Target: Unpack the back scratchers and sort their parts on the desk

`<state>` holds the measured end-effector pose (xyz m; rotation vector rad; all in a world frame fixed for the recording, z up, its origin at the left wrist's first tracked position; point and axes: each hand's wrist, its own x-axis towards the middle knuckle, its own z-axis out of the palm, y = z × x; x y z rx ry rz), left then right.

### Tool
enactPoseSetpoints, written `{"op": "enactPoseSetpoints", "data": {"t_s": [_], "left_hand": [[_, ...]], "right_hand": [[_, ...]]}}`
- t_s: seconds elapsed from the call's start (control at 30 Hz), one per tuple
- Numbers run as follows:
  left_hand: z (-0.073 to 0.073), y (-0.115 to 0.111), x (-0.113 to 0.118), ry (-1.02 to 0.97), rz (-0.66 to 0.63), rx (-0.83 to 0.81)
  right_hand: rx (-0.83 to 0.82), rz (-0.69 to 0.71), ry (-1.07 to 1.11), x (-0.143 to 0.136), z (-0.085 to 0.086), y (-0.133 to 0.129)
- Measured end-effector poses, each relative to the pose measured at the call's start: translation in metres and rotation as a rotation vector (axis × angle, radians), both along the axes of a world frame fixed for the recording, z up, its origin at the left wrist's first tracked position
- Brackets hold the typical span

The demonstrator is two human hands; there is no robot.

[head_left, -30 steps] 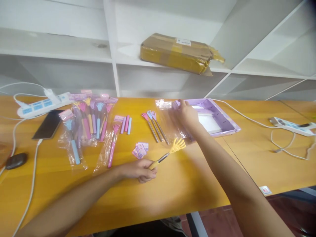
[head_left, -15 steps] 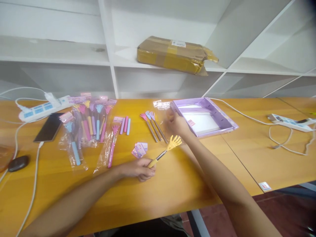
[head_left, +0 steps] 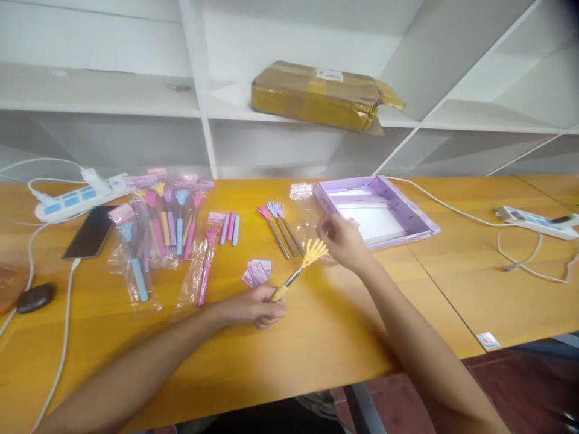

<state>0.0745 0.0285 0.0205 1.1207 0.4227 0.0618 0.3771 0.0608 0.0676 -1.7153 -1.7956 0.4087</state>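
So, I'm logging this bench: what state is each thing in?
Yellow back scratcher: handle fitted, tilted, held
Left hand: closed around that handle
Right hand: bent, grip unclear
Clear plastic: partly hidden
Three rods: without handles, side by side
Three loose handles: detached
Cards: overlapping
Bagged scratchers: inside clear packaging
Purple tray: open-topped
Cardboard box: end torn
Phone: screen dark
Left power strip: plugs inserted

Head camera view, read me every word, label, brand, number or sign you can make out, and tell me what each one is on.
No text is readable here.
White label on the cardboard box: too blurred.
Small printed cards near the left hand: print too small.
Pink header card on a bagged blue scratcher: too blurred.
Square sticker at the table edge: too small.
Yellow scratcher: no visible lettering.
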Motion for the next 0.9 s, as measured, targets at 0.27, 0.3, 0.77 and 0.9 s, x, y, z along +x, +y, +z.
{"op": "enactPoseSetpoints", "data": {"t_s": [0.27, 0.3, 0.77, 0.9], "left_hand": [[0.011, -0.027, 0.009, 0.466, 0.155, 1.308], [0.010, -0.029, 0.008, 0.458, 0.145, 1.411], [0.026, -0.020, 0.006, 0.521, 0.122, 1.506], [0.034, -0.014, 0.004, 0.516, 0.066, 1.584]], "right_hand": [[-0.377, 0.429, 0.537, -0.075, -0.011, -0.128], [-0.368, 0.371, 0.655, -0.085, -0.017, -0.135], [-0.628, 0.185, 1.429, -0.122, -0.015, -0.144], [-0.599, 0.150, 1.497, -0.125, -0.012, -0.149]]}}
